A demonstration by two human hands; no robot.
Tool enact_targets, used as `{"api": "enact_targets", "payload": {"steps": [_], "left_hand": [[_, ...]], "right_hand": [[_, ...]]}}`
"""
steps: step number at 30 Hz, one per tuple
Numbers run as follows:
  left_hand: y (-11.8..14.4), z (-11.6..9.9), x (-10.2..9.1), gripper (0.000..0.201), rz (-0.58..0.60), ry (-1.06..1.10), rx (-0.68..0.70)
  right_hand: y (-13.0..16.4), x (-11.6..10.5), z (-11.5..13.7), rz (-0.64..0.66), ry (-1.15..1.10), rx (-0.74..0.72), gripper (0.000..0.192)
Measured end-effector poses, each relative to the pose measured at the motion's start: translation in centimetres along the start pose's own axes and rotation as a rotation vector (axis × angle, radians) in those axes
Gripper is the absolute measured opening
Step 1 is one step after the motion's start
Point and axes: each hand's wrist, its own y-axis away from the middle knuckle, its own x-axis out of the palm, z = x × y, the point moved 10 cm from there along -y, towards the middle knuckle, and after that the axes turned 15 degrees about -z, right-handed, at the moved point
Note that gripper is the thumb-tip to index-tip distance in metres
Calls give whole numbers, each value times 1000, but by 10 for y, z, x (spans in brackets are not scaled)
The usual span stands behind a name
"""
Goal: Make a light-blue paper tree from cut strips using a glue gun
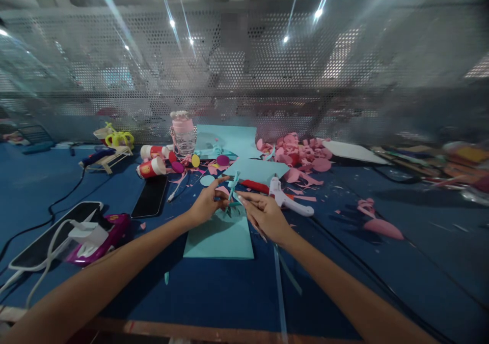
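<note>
My left hand (pixel 206 203) and my right hand (pixel 265 216) meet above a teal paper sheet (pixel 219 237) lying on the blue table. Both pinch a small teal paper piece (pixel 232 194) with thin strips that stands up between the fingertips. Narrow teal strips (pixel 280 278) trail from under my right hand toward the table's front edge. A white glue gun (pixel 290 201) lies just beyond my right hand.
Pink paper cut-outs (pixel 301 155) pile up at the back, with more teal sheets (pixel 229 140), a pink-lidded bottle (pixel 182 133) and two red-and-white tubes (pixel 152 167). A dark phone (pixel 151 195) lies left of my hands. A tablet (pixel 53 234), white charger and purple gadget (pixel 103 237) sit at the left.
</note>
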Motion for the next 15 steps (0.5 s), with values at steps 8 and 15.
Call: {"api": "enact_targets", "payload": {"steps": [8,15], "left_hand": [[-3,9,2,65,0,354,-87],[4,2,2,68,-4,314,-119]], "right_hand": [[-1,-18,22,-24,46,-205,59],[-19,-33,7,-278,100,-240,30]]}}
